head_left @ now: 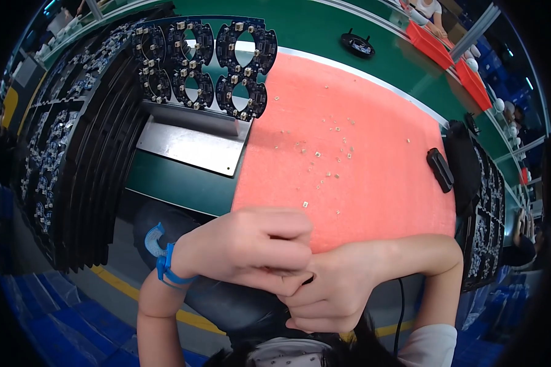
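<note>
My left hand (pixel 251 251), with a blue wrist strap (pixel 165 264) on its wrist, is closed in a fist near the front edge of the pink mat (pixel 373 183). My right hand (pixel 337 284) is also closed, and its fingers meet the left ones. A small dark patch shows between them; whatever they grip is hidden. Beyond the hands, several tiny pale components (pixel 317 155) lie scattered on the mat. A panel of dark blue ring-shaped circuit boards (pixel 246 67) stands upright in a metal holder (pixel 190 144) at the left.
Stacked black trays (pixel 82 177) of circuit boards rise at the left, with more trays (pixel 487 202) at the right. A black handheld object (pixel 440 170) lies on the mat's right side. A round black part (pixel 357 45) rests on the green conveyor (pixel 306 27); red bins (pixel 428 46) stand beyond.
</note>
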`<state>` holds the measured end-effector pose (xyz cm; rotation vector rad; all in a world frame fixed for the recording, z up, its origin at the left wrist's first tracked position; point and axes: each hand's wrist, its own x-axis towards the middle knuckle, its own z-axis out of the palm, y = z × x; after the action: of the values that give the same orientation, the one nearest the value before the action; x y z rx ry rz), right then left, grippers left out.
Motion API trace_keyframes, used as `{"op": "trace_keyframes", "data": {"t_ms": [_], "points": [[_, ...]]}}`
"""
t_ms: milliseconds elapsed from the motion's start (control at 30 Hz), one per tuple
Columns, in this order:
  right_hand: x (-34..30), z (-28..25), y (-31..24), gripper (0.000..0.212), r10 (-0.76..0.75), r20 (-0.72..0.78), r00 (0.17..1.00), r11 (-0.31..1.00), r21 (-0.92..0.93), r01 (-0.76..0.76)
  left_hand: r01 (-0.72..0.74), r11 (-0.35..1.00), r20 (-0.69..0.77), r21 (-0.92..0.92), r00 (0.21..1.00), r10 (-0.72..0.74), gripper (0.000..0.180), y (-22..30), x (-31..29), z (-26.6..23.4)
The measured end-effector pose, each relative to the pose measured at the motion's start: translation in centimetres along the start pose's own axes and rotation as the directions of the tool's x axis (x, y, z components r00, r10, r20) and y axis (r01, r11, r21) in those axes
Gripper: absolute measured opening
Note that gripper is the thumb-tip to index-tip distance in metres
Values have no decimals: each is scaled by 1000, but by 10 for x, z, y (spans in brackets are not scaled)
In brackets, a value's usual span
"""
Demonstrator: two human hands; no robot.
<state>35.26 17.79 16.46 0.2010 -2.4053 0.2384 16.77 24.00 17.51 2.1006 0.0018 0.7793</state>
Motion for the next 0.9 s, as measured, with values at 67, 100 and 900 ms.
{"op": "trace_keyframes", "data": {"t_ms": [67,100,900], "points": [[1,0,1,17,45,-44,998,999,19,-44,38,998,-96,-56,994,-43,13,-1,-2,1],[1,0,1,17,44,-45,998,999,22,-43,40,998,-98,-56,994,-45,13,0,-1,2],[11,-21,-2,22,80,156,985,994,-83,-68,235,944,-177,-230,944,-278,27,7,4,2]]}}
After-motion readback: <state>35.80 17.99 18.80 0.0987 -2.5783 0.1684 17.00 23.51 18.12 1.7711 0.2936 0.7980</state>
